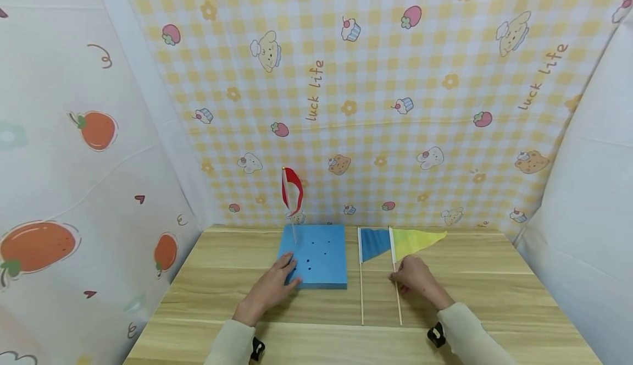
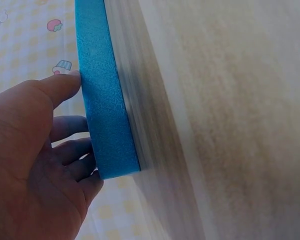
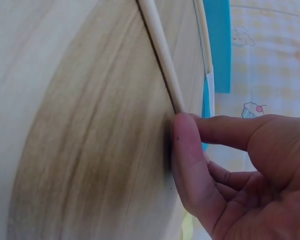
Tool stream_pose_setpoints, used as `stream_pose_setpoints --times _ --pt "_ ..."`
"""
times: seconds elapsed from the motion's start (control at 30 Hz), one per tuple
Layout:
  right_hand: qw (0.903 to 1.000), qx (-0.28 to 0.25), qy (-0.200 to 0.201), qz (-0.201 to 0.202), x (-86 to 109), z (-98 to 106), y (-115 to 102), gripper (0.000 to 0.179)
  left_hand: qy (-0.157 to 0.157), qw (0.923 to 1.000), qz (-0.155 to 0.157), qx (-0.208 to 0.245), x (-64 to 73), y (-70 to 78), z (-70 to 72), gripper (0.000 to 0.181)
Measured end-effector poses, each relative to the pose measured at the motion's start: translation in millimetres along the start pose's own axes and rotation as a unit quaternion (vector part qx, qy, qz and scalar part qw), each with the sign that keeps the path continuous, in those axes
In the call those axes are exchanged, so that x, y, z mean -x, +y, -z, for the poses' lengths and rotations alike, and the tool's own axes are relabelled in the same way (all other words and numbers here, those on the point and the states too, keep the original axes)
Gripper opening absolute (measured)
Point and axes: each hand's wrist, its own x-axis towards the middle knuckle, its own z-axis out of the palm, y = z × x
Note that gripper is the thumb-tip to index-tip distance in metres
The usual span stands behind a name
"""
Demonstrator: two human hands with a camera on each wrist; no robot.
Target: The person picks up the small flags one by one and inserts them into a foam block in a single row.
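Observation:
A blue foam block (image 1: 328, 269) dotted with several small dark holes lies on the table. My left hand (image 1: 273, 285) rests on its near left corner, fingers extended over the top. In the left wrist view the fingers touch the block's edge (image 2: 102, 100). A red flag (image 1: 294, 177) stands upright in the block near its far left corner. To the right, my right hand (image 1: 416, 274) pinches the thin wooden stick of a yellow pennant flag (image 1: 417, 241) between thumb and index finger. The stick (image 3: 162, 55) lies along the tabletop. Beside it lies a blue pennant flag (image 1: 374, 244).
The wooden table (image 1: 475, 282) reaches back to a yellow checked cloth (image 1: 366, 150) hanging behind it. White cloths hang at the left (image 1: 123, 178) and right (image 1: 588, 189) sides.

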Motion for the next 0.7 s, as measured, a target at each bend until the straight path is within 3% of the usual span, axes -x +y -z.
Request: stream_pose_setpoints --times 0.33,0.7 --pt "0.9991 -0.034 -0.011 -0.023 0.5 3.2 -1.9 0.028 0.0 1.0 -0.004 0.0 0.4 -0.3 0.7 0.061" --pt "0.9975 -0.068 -0.003 -0.017 4.9 9.3 -0.9 0.02 0.002 1.0 -0.002 -0.001 0.1 0.4 0.7 0.061"
